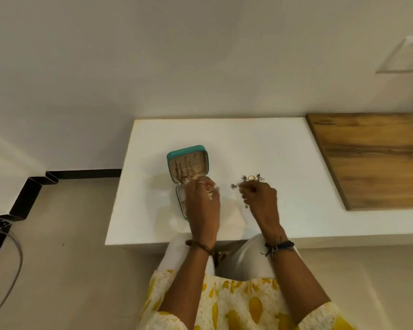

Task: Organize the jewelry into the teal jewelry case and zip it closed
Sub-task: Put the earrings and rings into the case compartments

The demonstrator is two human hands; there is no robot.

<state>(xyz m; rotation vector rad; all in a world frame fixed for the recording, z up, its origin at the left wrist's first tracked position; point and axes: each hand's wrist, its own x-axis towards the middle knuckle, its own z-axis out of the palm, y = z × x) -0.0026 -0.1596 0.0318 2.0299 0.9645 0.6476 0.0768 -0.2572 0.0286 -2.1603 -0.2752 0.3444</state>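
White desk against a pale wall in a plain, softly lit room.
The white desk [260,144] stands with its far edge touching an off-white wall [177,55]; a brown wood-grain slab [377,160] adjoins it on the right. A beige floor [65,234] spreads to the left and near side, edged by a stepped black skirting [81,173]. A pale rectangular wall panel [405,55] sits at far right. A thin curved cable [12,277] lies at the near left.

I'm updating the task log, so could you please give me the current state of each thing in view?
teal jewelry case: open flat on the white table, unzipped, chains hanging inside its lid.
left hand: over the case's near half, fingers curled; what it holds is unclear.
right hand: pinching a piece of jewelry.
loose jewelry: on the table, outside the case.
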